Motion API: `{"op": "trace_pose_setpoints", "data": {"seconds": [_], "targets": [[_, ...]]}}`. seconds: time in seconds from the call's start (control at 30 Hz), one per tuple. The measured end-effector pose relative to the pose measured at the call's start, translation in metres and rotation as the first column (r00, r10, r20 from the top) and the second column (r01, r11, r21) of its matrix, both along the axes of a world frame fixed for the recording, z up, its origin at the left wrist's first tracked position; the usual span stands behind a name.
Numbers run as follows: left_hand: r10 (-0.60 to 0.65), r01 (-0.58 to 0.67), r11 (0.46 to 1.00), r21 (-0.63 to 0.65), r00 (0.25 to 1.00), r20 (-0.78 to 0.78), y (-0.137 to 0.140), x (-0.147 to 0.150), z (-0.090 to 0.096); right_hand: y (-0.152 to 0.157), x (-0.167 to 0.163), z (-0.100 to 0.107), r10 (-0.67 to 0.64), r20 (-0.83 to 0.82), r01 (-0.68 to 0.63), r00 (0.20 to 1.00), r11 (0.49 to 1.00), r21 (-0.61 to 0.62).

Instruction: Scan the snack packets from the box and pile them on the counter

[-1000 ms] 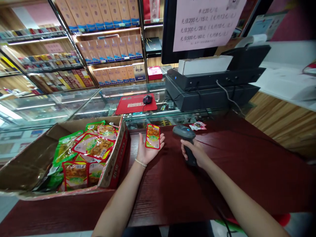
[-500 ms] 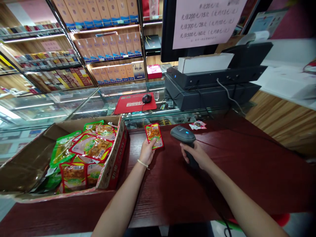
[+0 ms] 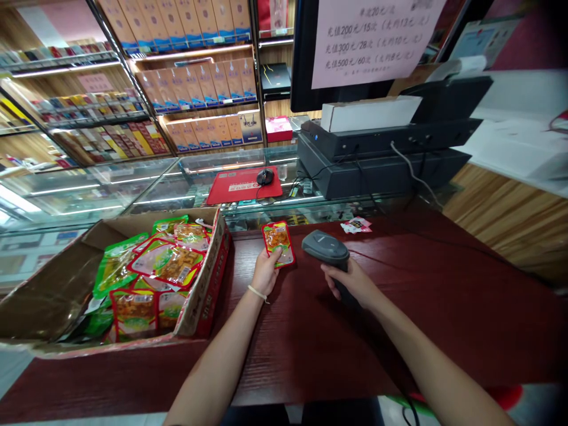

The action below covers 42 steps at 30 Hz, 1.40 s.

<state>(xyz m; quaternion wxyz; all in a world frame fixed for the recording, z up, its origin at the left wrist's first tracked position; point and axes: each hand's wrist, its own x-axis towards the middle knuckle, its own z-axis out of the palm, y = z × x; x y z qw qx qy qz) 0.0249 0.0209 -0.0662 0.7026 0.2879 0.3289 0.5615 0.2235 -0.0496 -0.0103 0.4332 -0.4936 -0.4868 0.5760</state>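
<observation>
Pinched in my left hand (image 3: 266, 273) is a small red-edged snack packet (image 3: 278, 239), its thumb across the lower front. My right hand (image 3: 352, 281) is wrapped round the handle of a dark grey barcode scanner (image 3: 326, 247). The scanner's head points left, a short gap away from the packet. To the left of my left arm stands an open cardboard box (image 3: 208, 290) filled with several red and green snack packets (image 3: 171, 263), piled loosely on each other.
Both arms reach over a dark red wooden counter (image 3: 293, 355). Beyond it, a red mouse pad (image 3: 222, 188) and a black mouse (image 3: 265, 176) lie on a glass case. A monitor (image 3: 304, 65) and a cash drawer (image 3: 328, 171) stand behind. Small pink-white sachets (image 3: 356, 225) lie near the back edge.
The scanner has shifted slightly left, nearer the packet, and its head has turned a little. Its blue light no longer shows. My left hand keeps the packet in nearly the same place.
</observation>
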Motion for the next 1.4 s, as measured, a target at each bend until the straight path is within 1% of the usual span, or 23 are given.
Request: {"op": "trace_pose_setpoints", "data": {"seconds": [0.07, 0.13, 0.2, 0.23, 0.3, 0.33, 0.37, 0.43, 0.47, 0.53, 0.6, 0.67, 0.77, 0.8, 0.87, 0.9, 0.93, 1.0, 1.1, 1.17, 1.27, 1.33, 1.4], "targets": [[-0.003, 0.003, 1.000, 0.020, 1.000, -0.008, 0.001, 0.001, -0.002, 0.000, -0.001, 0.001, -0.002, -0.006, 0.002, 1.000, 1.000, 0.005], [0.022, -0.020, 0.998, 0.057, 0.999, -0.036, 0.001, 0.003, -0.002, -0.001, -0.001, 0.002, -0.010, -0.012, 0.010, 1.000, 1.000, 0.020], [0.093, -0.082, 0.990, 0.112, 0.991, -0.097, 0.001, 0.005, 0.004, -0.002, -0.002, 0.006, -0.048, -0.019, 0.049, 0.999, 0.998, 0.033], [0.140, -0.119, 0.982, 0.146, 0.980, -0.141, 0.000, 0.006, 0.011, -0.003, -0.002, 0.009, -0.072, -0.023, 0.073, 0.997, 0.997, 0.037], [0.230, -0.177, 0.958, 0.224, 0.943, -0.239, -0.005, 0.005, 0.030, -0.004, -0.002, 0.016, -0.115, -0.027, 0.116, 0.993, 0.992, 0.043], [0.259, -0.180, 0.945, 0.271, 0.921, -0.290, -0.009, 0.002, 0.043, -0.005, -0.002, 0.020, -0.109, -0.022, 0.110, 0.994, 0.993, 0.042], [0.275, -0.163, 0.933, 0.322, 0.899, -0.342, -0.014, -0.001, 0.057, -0.005, -0.002, 0.023, -0.114, -0.022, 0.115, 0.993, 0.992, 0.051], [0.293, -0.082, 0.901, 0.427, 0.840, -0.457, -0.025, -0.012, 0.088, -0.005, -0.004, 0.032, -0.100, -0.028, 0.102, 0.995, 0.992, 0.080], [0.317, -0.043, 0.878, 0.476, 0.798, -0.512, -0.030, -0.021, 0.104, -0.006, -0.007, 0.036, -0.093, -0.033, 0.096, 0.995, 0.991, 0.099], [0.406, 0.010, 0.823, 0.568, 0.689, -0.601, -0.040, -0.042, 0.132, -0.007, -0.014, 0.044, -0.070, -0.048, 0.075, 0.996, 0.989, 0.129], [0.527, 0.030, 0.765, 0.643, 0.545, -0.652, -0.046, -0.070, 0.154, -0.007, -0.023, 0.050, -0.051, -0.063, 0.059, 0.997, 0.988, 0.139], [0.636, 0.023, 0.722, 0.692, 0.374, -0.675, -0.048, -0.104, 0.171, -0.007, -0.033, 0.054, -0.025, -0.073, 0.035, 0.997, 0.989, 0.142], [0.718, 0.001, 0.691, 0.723, 0.111, -0.687, -0.045, -0.160, 0.183, -0.007, -0.047, 0.055, 0.024, -0.096, -0.008, 0.995, 0.988, 0.156], [0.714, 0.020, 0.699, 0.715, 0.037, -0.699, -0.044, -0.178, 0.184, -0.006, -0.051, 0.055, 0.039, -0.108, -0.021, 0.993, 0.986, 0.163], [0.689, 0.029, 0.724, 0.689, -0.081, -0.720, -0.042, -0.207, 0.182, -0.006, -0.057, 0.053, 0.060, -0.123, -0.038, 0.991, 0.984, 0.175], [0.673, 0.028, 0.737, 0.675, -0.123, -0.730, -0.043, -0.218, 0.181, -0.005, -0.060, 0.052, 0.064, -0.125, -0.041, 0.990, 0.983, 0.181], [0.657, 0.023, 0.750, 0.661, -0.147, -0.739, -0.043, -0.225, 0.179, -0.005, -0.062, 0.052, 0.064, -0.126, -0.041, 0.990, 0.982, 0.183], [0.632, 0.027, 0.771, 0.636, -0.149, -0.760, -0.046, -0.230, 0.175, -0.005, -0.064, 0.050, 0.060, -0.125, -0.037, 0.990, 0.983, 0.177], [0.613, 0.087, 0.790, 0.606, -0.101, -0.784, -0.052, -0.216, 0.172, -0.006, -0.063, 0.050, 0.039, -0.120, -0.019, 0.992, 0.986, 0.165], [0.614, 0.161, 0.786, 0.597, -0.080, -0.786, -0.055, -0.197, 0.172, -0.007, -0.058, 0.050, 0.017, -0.107, 0.001, 0.994, 0.986, 0.165], [0.625, 0.278, 0.756, 0.593, -0.039, -0.779, -0.058, -0.162, 0.171, -0.008, -0.045, 0.051, -0.012, -0.084, 0.026, 0.996, 0.985, 0.171], [0.626, 0.330, 0.733, 0.595, 0.017, -0.780, -0.059, -0.136, 0.169, -0.008, -0.031, 0.051, -0.045, -0.082, 0.059, 0.996, 0.984, 0.167], [0.605, 0.370, 0.714, 0.594, 0.101, -0.790, -0.056, -0.106, 0.163, -0.008, -0.014, 0.050, -0.083, -0.084, 0.096, 0.993, 0.982, 0.163]]}}
